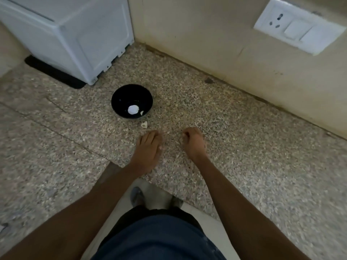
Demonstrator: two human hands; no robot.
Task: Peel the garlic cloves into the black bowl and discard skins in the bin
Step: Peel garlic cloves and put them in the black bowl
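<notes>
My left hand (148,149) lies low over the speckled stone bench (234,147), fingers curled down with something small and pale showing at the thumb side, so I judge its grip is a light pinch on a garlic scrap (160,147), though the blur keeps me from being sure what it is. My right hand (193,142) sits just beside it, fingers tucked under with pale flecks at the fingertips (185,136); whether that grip has hold of a clove or skin, or of nothing, I cannot tell. Just ahead of the left hand a loose piece of garlic (144,124) rests on the bench, apart from the hand and close to the rim of the black bowl (131,101). Inside the bowl lie a white rounded clove (133,109) and a smaller sliver (142,112) against the near wall. I expect the garlic to be very light and firm, the skin papery, brittle and inclined to cling to damp fingers, so I would take a clove by its flanks between thumb and forefinger and start the skin at the root end. The bowl looks light enough to skid if nudged. No bin shows anywhere, so where the skins go is hidden from me. A white appliance (71,34) stands behind the bowl on a dark mat (52,72), and a wall socket plate (296,25) sits at upper right. Everything is soft with motion blur, and both palms face away from me.
</notes>
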